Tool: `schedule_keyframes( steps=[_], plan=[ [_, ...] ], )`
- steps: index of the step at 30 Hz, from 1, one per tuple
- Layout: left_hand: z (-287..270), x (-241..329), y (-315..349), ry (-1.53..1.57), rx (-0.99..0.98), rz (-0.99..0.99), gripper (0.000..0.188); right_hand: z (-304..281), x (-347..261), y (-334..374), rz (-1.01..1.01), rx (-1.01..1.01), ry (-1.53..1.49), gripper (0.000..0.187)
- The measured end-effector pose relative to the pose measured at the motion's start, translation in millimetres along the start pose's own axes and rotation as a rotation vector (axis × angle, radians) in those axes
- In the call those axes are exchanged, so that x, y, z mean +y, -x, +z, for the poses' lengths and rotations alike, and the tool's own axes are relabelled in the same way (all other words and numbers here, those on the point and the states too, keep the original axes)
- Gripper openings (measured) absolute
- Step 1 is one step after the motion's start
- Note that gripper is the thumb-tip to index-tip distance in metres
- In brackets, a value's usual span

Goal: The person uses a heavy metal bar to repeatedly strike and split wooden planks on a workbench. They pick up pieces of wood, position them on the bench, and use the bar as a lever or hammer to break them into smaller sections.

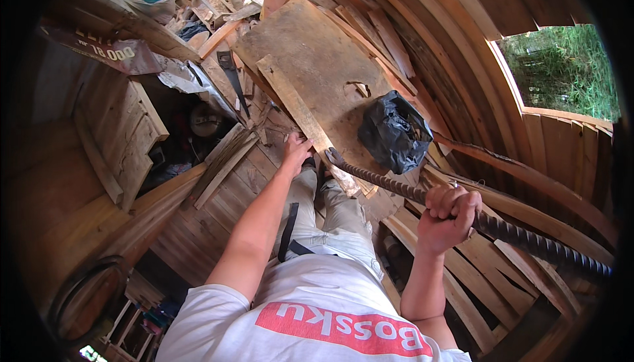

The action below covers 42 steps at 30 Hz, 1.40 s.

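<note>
My right hand [450, 215] is closed round a ribbed steel bar [389, 182], which runs from the right edge towards the middle. The bar's hooked, claw-like tip lies against a narrow wooden plank [290, 101], close to its near end. At the plank's left edge is my left hand [295, 152], its fingers curled against the wood; the fingertips are partly hidden. The plank rests along the left side of a worn wooden board [320, 51]. A black plastic bag [389, 127] stands on that board, its top gathered open, with contents I cannot make out.
A handsaw [232, 79] leans left of the board. Scrap wood [211, 5] is heaped at the far left. Stacked planks [475, 263] lie at the right, below a curving plank wall with a window opening [561, 74]. A wooden cabinet [119, 137] stands left.
</note>
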<state>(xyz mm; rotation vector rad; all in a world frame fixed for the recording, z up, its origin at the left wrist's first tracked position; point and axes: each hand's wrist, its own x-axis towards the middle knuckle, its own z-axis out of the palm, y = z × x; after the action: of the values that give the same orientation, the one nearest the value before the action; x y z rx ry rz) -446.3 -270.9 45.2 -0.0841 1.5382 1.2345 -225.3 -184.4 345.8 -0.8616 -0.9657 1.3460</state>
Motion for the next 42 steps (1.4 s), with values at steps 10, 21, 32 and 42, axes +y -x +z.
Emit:
schedule_keyframes(
  steps=[10, 21, 32, 42],
  plan=[
    [6, 8, -10, -0.438, -0.084, -0.180, 0.035, -10, 15, 28, -0.037, -0.025, 0.035, 0.032],
    [7, 11, -12, -0.429, -0.083, -0.203, 0.031, -109, -13, 132, 0.310, 0.229, 0.393, 0.021],
    [9, 28, -3, -0.549, -0.082, -0.121, 0.029, -151, 5, 193, 0.618, 0.526, 0.046, 0.031],
    [11, 29, 53, -1.369, -0.236, 0.936, 0.045, -146, 3, 208, 0.623, 0.548, 0.098, 0.036]
  ],
)
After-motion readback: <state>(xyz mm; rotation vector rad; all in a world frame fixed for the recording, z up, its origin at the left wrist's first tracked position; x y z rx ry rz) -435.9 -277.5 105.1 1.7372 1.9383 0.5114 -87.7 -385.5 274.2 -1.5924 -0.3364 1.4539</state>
